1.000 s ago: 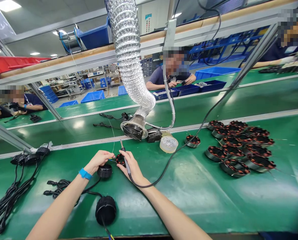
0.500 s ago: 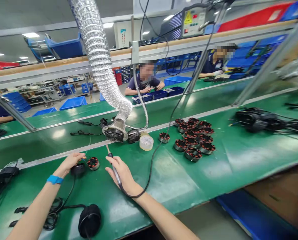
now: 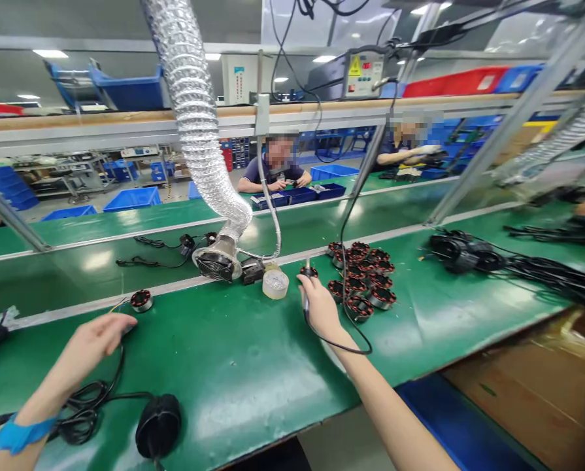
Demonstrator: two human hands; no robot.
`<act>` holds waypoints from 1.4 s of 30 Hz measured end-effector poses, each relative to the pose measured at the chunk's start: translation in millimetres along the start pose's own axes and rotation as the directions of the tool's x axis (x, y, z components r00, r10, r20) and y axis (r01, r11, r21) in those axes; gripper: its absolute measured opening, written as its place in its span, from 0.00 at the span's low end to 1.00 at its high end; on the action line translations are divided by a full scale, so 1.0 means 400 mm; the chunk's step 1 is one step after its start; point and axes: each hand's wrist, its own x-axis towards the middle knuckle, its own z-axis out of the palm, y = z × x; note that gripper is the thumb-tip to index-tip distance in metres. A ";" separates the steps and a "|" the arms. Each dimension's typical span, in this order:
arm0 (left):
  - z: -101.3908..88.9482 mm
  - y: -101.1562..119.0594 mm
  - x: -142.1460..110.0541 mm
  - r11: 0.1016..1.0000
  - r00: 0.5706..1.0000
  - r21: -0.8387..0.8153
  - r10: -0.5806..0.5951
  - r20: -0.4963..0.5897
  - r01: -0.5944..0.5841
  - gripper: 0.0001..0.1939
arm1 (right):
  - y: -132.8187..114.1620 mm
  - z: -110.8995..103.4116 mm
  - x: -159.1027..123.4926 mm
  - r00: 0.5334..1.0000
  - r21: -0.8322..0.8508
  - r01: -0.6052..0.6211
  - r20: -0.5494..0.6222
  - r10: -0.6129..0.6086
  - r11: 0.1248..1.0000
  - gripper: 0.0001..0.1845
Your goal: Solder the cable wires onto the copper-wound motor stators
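My right hand (image 3: 316,307) is wrapped round a soldering iron (image 3: 306,288) whose black cord loops down behind my wrist. Its tip points up, close to a single copper-wound stator (image 3: 308,271) and left of a heap of several more stators (image 3: 363,278). My left hand (image 3: 96,337) hovers low over the green bench, fingers curled over a small black part with a black cable (image 3: 120,373) running from under it; what it grips is hidden. Another stator (image 3: 141,300) with loose wires lies just beyond that hand.
A silver fume hose ends in a fan (image 3: 216,261) at the bench's back edge, beside a tape roll (image 3: 275,284). A black round housing (image 3: 158,425) lies at the near edge. Black cabled parts (image 3: 461,255) pile up on the right. Other people work across the line.
My right hand has carried the iron rightwards to the stator heap. My left hand has drawn back from the stator, which now lies alone. The view has swung right.
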 end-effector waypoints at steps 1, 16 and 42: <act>0.024 0.017 -0.037 0.999 0.988 0.014 0.030 0.151 -0.032 0.29 | 0.019 0.021 0.018 1.000 -0.018 -0.026 0.009 0.026 1.000 0.19; 0.228 -0.083 -0.025 0.998 0.985 -0.051 0.054 0.165 -0.046 0.37 | -0.013 0.063 -0.076 0.987 0.208 -0.077 -0.125 0.105 0.975 0.12; 0.288 -0.052 0.114 0.881 0.954 -0.467 0.067 0.293 0.082 0.31 | -0.603 0.146 -0.083 0.965 0.713 0.085 0.115 -0.235 0.696 0.32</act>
